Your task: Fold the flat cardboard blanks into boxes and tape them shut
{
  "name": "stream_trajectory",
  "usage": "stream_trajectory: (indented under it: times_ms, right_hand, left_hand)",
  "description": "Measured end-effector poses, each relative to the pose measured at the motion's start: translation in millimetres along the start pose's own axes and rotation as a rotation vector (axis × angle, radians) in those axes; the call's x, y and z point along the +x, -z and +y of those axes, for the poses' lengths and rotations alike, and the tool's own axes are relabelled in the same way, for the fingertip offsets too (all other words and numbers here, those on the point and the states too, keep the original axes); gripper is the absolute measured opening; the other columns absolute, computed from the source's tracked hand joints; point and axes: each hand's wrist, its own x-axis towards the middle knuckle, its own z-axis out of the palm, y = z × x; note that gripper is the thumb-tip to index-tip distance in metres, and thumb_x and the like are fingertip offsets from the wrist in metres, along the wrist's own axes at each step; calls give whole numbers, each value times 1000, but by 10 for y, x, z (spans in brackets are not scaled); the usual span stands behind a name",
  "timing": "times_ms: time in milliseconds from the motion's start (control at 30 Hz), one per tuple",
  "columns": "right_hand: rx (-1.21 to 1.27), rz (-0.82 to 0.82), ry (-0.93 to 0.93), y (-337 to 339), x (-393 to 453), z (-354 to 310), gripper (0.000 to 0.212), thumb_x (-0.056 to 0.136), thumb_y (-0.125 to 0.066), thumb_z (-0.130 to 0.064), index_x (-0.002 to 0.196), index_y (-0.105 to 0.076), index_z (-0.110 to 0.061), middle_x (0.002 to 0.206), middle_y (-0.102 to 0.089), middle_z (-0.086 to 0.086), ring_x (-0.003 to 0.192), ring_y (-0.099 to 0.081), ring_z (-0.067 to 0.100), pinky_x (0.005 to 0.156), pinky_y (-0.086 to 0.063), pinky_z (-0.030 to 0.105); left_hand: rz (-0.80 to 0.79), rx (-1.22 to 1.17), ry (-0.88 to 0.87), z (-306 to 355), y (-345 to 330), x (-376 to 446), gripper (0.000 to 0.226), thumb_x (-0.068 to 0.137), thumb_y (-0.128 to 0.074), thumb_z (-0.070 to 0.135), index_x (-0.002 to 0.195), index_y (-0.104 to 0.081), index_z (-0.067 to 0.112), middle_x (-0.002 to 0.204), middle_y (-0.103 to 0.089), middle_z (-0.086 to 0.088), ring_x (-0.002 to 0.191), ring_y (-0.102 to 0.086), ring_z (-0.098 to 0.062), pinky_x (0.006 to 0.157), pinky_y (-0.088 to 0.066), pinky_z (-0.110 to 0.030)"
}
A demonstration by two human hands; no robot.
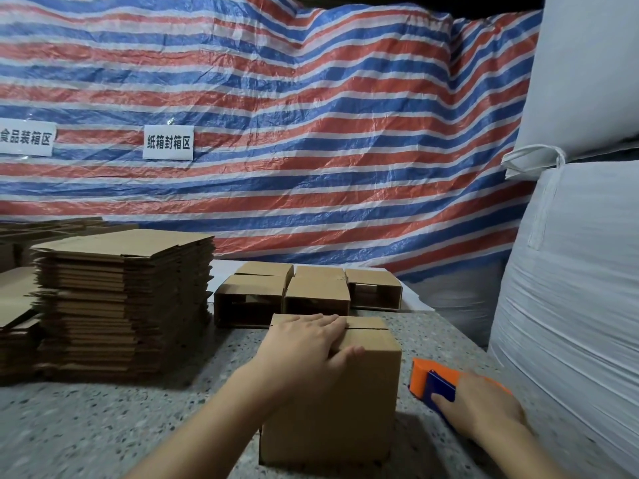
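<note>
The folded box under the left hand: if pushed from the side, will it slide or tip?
The box probably slides: its base sits flat on the table. Probably light, being plain cardboard. The untaped top flaps may give under the left hand.

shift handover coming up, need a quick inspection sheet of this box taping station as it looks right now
surface: speckled stone-look table, with a white sheet under the far boxes.
job's things: folded box in front, top flaps closed, seam not yet taped; orange and blue tape dispenser to its right; tall stack of flat blanks at left; finished boxes lying behind.
clutter: more flat cardboard at far left.
grippers: left hand presses flat on the box top; right hand grips the dispenser.
cables: nothing seen.
surroundings: striped tarp with two paper signs; big white sacks at right.
</note>
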Motion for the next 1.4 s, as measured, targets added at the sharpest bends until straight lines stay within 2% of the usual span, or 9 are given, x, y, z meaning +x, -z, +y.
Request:
stream_trajectory:
  times_ms: [200, 300, 433, 533, 667, 900, 1067, 1233, 1400]
  right_hand:
    - [-56, 96, 57, -158, 103, 115, 45, 90, -45, -71, 96, -58, -28, 91, -64, -11, 79, -60, 10, 59, -41, 24]
    - [130, 144, 35, -93, 264, 134, 48, 89, -47, -72, 101, -58, -27, 95, -68, -7, 84, -64, 13, 65, -50, 27]
    - [559, 159, 90, 612, 513, -6, 52, 89, -55, -68, 81, -68, -18, 58, -68, -4, 59, -66, 13, 56, -47, 29]
    - [844, 54, 173, 1301, 519, -270, 61, 81, -61, -71, 83, -69, -11, 60, -72, 1, 60, -70, 19, 56, -47, 29]
    - [1003, -305, 357, 1896, 334, -654, 81, 65, -59, -81, 100, -68, -9, 70, -74, 5, 55, -70, 16, 50, -52, 26]
    - [972, -570, 426, 1987, 294, -952, 82, 56, -70, -71, 106, -66, -7, 75, -73, 8, 54, -66, 15, 49, -52, 23]
    - [901, -567, 444, 1990, 338, -981, 88, 53, -72, -73, 110, -67, -7, 80, -74, 9, 57, -66, 15, 51, -52, 24]
    - [877, -582, 488, 2016, 337, -997, 88, 54, -72, -73, 112, -67, -8, 84, -74, 10, 60, -66, 16, 54, -53, 24]
    - [844, -582, 506, 2019, 374, -1015, 87, 56, -72, -77, 113, -69, -11, 97, -76, 14, 69, -68, 19, 63, -57, 27]
  left_hand:
    - [-15, -83, -3, -12, 21, 1, 65, 97, -12, 64, 152, -24, 32, 157, -29, 13, 145, -22, -6, 115, -17, -30]
    - [-30, -141, 11, -23, 42, 4, 58, 101, -15, 55, 153, -25, 31, 157, -30, 12, 145, -23, -6, 115, -16, -28]
    - [-93, -336, 86, -27, 127, 3, 55, 102, -21, 49, 153, -20, 28, 149, -45, 6, 134, -41, -15, 105, -30, -33]
    - [-134, -488, 152, -53, 227, -3, 52, 103, -22, 48, 151, -19, 30, 142, -52, 4, 121, -50, -18, 95, -36, -31]
    - [-131, -600, 224, -76, 307, 5, 48, 102, -25, 49, 147, -29, 30, 133, -56, -3, 114, -53, -20, 101, -42, -41]
    - [75, -1179, 385, -190, 253, 46, 30, 102, -33, 35, 119, -56, 27, 118, -68, 5, 109, -61, -8, 103, -45, -38]
    - [169, -1662, 626, -298, 429, 138, 68, 101, -25, 56, 88, -71, 7, 92, -76, -12, 96, -71, -23, 108, -36, -41]
    - [124, -1694, 660, -270, 528, 166, 50, 98, -44, 45, 76, -67, 6, 95, -74, -17, 92, -72, -25, 100, -26, -37]
    - [103, -1678, 631, -213, 587, 216, 23, 97, -51, 27, 101, -65, 9, 105, -73, -10, 93, -69, -16, 87, -39, -26]
